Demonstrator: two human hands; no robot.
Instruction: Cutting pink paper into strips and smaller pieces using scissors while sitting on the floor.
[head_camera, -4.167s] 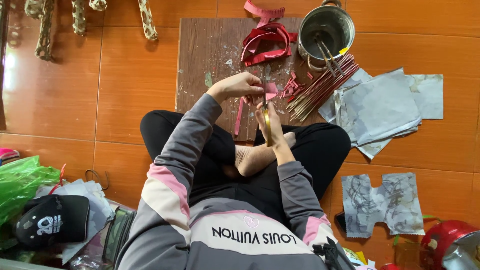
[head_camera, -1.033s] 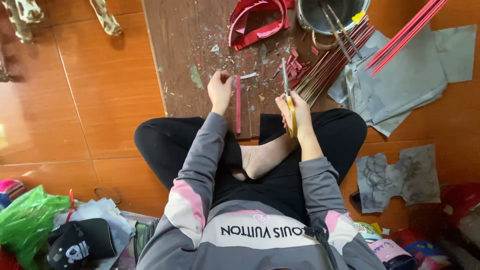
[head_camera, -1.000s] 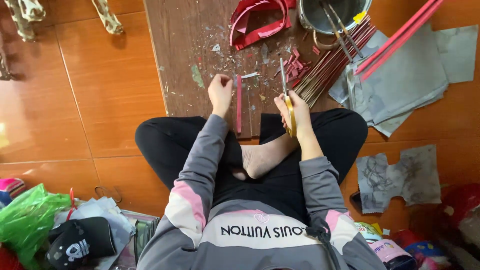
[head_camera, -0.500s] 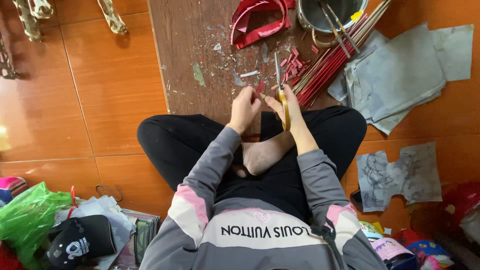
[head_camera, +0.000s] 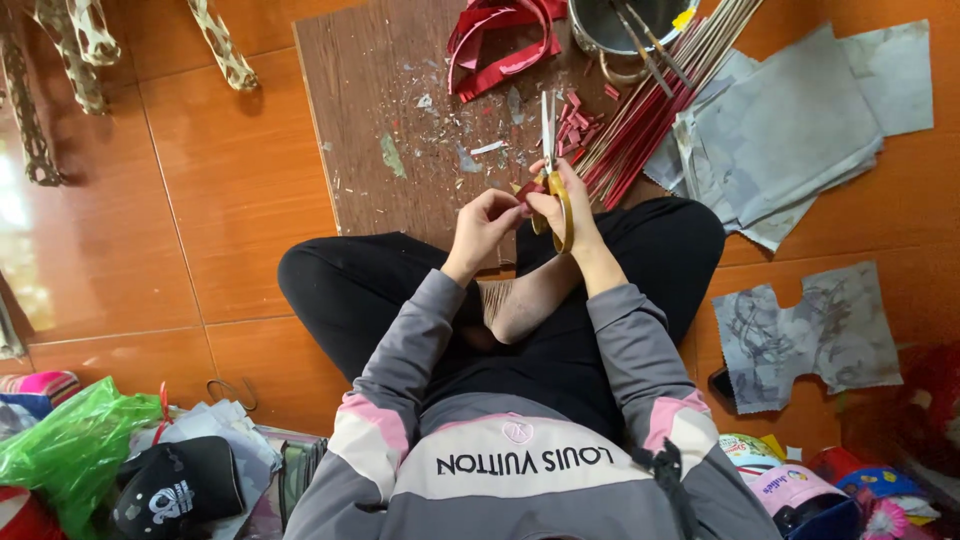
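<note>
I sit cross-legged on the floor with both hands raised over a brown wooden board (head_camera: 380, 90). My right hand (head_camera: 566, 200) grips yellow-handled scissors (head_camera: 552, 170), blades pointing away from me. My left hand (head_camera: 484, 222) pinches a small red strip (head_camera: 528, 189) right beside the scissors, and the two hands almost touch. Paper scraps and red offcuts (head_camera: 572, 128) litter the board just beyond the blades.
A bundle of thin red sticks (head_camera: 652, 100) leans from a metal bucket (head_camera: 628, 22) at the top. Red ribbon coils (head_camera: 500, 35) lie beside it. Grey paper sheets (head_camera: 790, 130) spread at right, a cut grey piece (head_camera: 810, 335) lower right. A green bag (head_camera: 70, 450) and black cap (head_camera: 175, 490) sit lower left.
My left hand has lifted off the board, where it held down a long red strip, and come in beside my right hand. It now pinches a short red piece at the scissors.
</note>
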